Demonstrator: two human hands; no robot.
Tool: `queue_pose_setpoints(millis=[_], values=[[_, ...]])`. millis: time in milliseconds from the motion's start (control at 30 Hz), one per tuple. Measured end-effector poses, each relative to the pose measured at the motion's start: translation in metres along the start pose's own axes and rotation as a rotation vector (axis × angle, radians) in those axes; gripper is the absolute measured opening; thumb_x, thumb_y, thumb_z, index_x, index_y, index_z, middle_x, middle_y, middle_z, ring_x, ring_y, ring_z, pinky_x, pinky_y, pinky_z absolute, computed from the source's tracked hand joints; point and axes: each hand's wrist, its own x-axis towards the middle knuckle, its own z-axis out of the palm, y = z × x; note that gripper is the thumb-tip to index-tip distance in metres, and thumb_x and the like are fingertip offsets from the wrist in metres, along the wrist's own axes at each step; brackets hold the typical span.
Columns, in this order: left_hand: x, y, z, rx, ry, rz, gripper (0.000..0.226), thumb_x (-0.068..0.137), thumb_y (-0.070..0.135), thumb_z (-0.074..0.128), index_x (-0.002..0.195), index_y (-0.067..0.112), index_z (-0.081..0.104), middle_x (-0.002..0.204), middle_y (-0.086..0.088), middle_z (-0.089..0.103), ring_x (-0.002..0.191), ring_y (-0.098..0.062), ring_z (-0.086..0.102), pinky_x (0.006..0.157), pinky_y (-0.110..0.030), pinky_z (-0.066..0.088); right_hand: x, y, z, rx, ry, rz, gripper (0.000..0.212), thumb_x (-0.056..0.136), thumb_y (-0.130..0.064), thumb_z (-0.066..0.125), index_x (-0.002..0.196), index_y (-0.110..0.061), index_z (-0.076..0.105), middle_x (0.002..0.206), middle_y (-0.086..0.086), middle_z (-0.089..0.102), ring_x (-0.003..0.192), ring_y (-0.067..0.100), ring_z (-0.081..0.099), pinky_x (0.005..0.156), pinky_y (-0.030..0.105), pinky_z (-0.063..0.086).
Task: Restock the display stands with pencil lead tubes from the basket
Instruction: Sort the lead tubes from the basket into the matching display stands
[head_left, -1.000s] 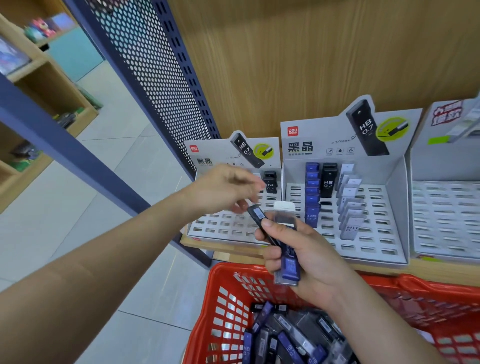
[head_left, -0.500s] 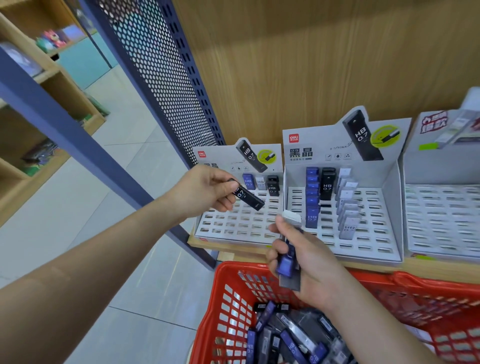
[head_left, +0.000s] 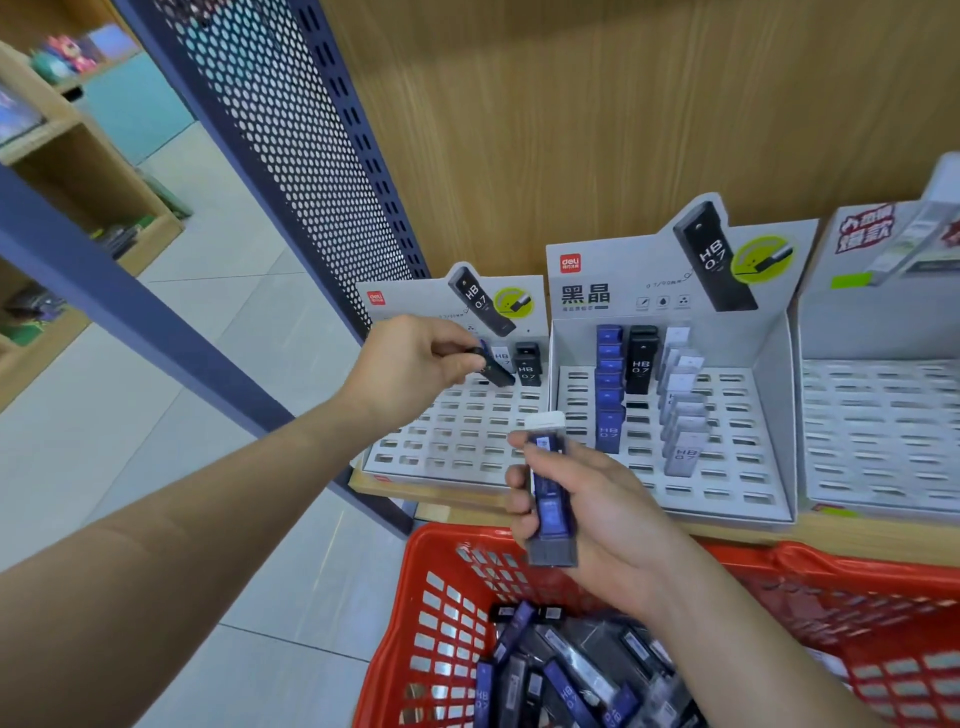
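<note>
1. Restocking is judged to be at an early stage: most slots on the three stands are seen unfilled.
2. A black tube (head_left: 494, 368) is pinched by the fingers of the left hand (head_left: 415, 358). It is held tilted over the back row of the left display stand (head_left: 447, 441), just beside the few tubes already seated there. Whether it touches a slot cannot be told.
3. A bundle of tubes (head_left: 550, 499), blue and clear-grey, is grasped in the curled fingers of the right hand (head_left: 597, 509), above the near rim of the red basket (head_left: 841, 569).
4. In the middle display stand (head_left: 727, 478), a column of blue tubes (head_left: 609, 384), a short black stack (head_left: 640, 364) and a column of pale tubes (head_left: 681, 415) are already set. The other columns are bare.
5. The right display stand (head_left: 878, 431) is seen with no tubes in the part in view.
6. Many loose tubes (head_left: 561, 675) are left lying in the basket, so the greater share of the work is judged to lie ahead.
</note>
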Motion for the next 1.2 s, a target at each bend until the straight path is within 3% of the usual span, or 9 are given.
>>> queue_pose_setpoints(millis=[167,333,467,700,933,1033,1100,1200], values=[[-0.003,0.005,0.018,0.006,-0.057,0.085,0.014,0.083,0.019,0.073,0.096,0.016,0.076,0.074,0.015,0.07,0.069,0.003,0.064,0.075,-0.017,0.052,-0.001,0.002,-0.001,-0.043,0.022,-0.063,0.025,0.088,-0.01,0.068,0.112,-0.004,0.063,0.07,0.008,0.062,0.058,0.019,0.062,0.051,0.027,0.055],[-0.001,0.009,0.026,0.146,0.003,0.25,0.015,0.087,0.02,0.068,0.097,0.012,0.075,0.092,-0.005,0.073,0.089,-0.017,0.065,0.084,-0.028,0.044,0.0,0.002,-0.003,-0.081,0.063,-0.053,0.012,0.089,-0.017,0.068,0.096,-0.011,0.06,0.066,0.005,0.06,0.046,0.01,0.049,0.036,0.016,0.039],[0.007,0.012,0.031,0.343,0.065,0.4,0.017,0.09,0.021,0.064,0.098,0.011,0.075,0.089,-0.007,0.07,0.088,-0.024,0.062,0.07,-0.023,0.035,0.003,0.004,-0.005,-0.087,0.093,-0.028,0.024,0.094,-0.024,0.063,0.112,-0.007,0.061,0.067,0.004,0.06,0.043,0.01,0.044,0.034,0.017,0.034],[0.008,0.01,0.037,0.326,0.077,0.364,0.019,0.089,0.02,0.065,0.106,0.013,0.067,0.095,-0.004,0.071,0.09,-0.024,0.063,0.076,-0.03,0.044,0.005,0.003,-0.008,0.0,0.07,-0.002,0.026,0.096,-0.014,0.05,0.116,-0.004,0.064,0.069,0.005,0.055,0.045,0.011,0.044,0.035,0.02,0.035],[0.006,0.001,0.048,0.31,0.096,0.395,0.012,0.086,0.015,0.065,0.094,0.012,0.074,0.091,-0.004,0.072,0.089,-0.025,0.064,0.08,-0.035,0.05,0.0,0.002,-0.007,-0.09,0.078,-0.065,0.021,0.089,-0.016,0.067,0.106,-0.005,0.066,0.073,0.009,0.068,0.054,0.018,0.063,0.043,0.023,0.05],[0.007,0.001,0.048,0.275,0.127,0.317,0.014,0.085,0.013,0.068,0.095,0.015,0.076,0.094,-0.003,0.069,0.091,-0.019,0.059,0.077,-0.023,0.04,0.001,0.002,-0.007,-0.13,0.116,-0.092,0.029,0.084,-0.021,0.071,0.107,-0.004,0.065,0.074,0.009,0.069,0.052,0.014,0.061,0.042,0.021,0.048],[0.007,0.009,0.043,0.195,0.072,0.208,0.016,0.085,0.008,0.067,0.096,0.016,0.076,0.092,-0.002,0.067,0.082,-0.011,0.055,0.072,-0.016,0.037,0.001,0.001,-0.007,-0.122,0.138,-0.09,0.026,0.084,-0.023,0.071,0.103,-0.006,0.066,0.07,0.007,0.069,0.048,0.011,0.057,0.039,0.018,0.044],[-0.004,0.027,0.023,-0.317,-0.299,-0.078,0.03,0.083,-0.01,0.057,0.094,0.014,0.072,0.086,-0.005,0.069,0.069,-0.007,0.059,0.069,-0.02,0.049,-0.001,0.001,-0.004,-0.074,0.123,-0.058,0.022,0.086,-0.027,0.069,0.098,-0.009,0.065,0.065,0.005,0.064,0.043,0.008,0.049,0.035,0.016,0.038]])
